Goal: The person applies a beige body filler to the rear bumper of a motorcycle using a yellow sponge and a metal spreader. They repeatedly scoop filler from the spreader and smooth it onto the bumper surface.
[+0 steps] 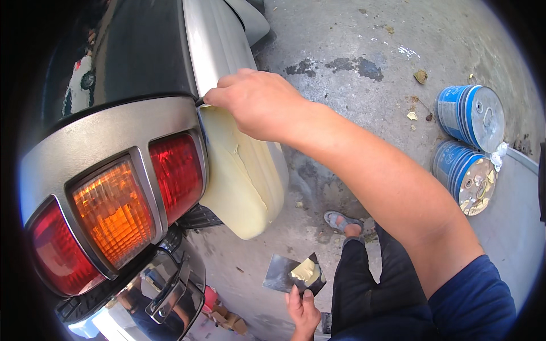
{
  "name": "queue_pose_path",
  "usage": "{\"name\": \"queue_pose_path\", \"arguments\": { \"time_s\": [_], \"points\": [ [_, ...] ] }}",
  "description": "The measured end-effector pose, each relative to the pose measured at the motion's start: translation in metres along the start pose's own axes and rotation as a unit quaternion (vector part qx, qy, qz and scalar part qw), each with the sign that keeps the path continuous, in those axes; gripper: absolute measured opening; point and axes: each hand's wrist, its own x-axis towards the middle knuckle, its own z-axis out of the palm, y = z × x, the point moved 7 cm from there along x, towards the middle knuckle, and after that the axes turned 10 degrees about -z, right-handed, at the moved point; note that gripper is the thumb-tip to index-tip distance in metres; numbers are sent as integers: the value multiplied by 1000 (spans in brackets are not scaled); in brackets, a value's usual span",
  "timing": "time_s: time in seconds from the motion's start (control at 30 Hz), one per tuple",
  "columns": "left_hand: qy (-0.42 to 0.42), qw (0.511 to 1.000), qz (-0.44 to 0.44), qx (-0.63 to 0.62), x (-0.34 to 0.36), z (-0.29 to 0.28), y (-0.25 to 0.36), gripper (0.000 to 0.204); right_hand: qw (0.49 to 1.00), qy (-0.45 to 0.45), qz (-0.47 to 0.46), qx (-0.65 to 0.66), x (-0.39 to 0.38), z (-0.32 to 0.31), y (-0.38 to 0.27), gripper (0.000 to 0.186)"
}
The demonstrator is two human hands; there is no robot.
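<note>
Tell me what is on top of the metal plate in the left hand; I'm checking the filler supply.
A dab of pale yellow filler lies on the metal plate. The left hand covers its lower edge.

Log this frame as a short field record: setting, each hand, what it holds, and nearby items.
setting: rear corner of a vehicle on concrete ground
right hand: pressed to the body panel, gripping a small tool, mostly hidden
panel: coated with pale yellow filler
left hand: holds a flat metal plate carrying a dab of the same filler
lights: red and amber tail lamp cluster
nearby: two blue cans lying on their sides
</note>
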Motion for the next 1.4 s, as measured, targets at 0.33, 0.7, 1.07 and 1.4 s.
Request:
{"name": "queue_pose_path", "arguments": {
  "time_s": [0.33, 0.7, 1.07, 1.4],
  "points": [
    [20, 998, -31, -42, 2, -4, -4, 32, 996, -3, -84, 18, -12, 9, -15, 25],
    [8, 999, -16, -30, 8, -4, -9, 33, 997, -12, -81, -14, 1, 19, -18, 24],
    [-10, 999, -39, -30, 11, -6, -17, 32, 990, -68, -101, 68, -47, 27, -54, 20],
    [-17, 999, -32, -24, 13, -8, -29, 33, 995, -23, -83, -54, -3, 18, -20, 17]
  ]
}}
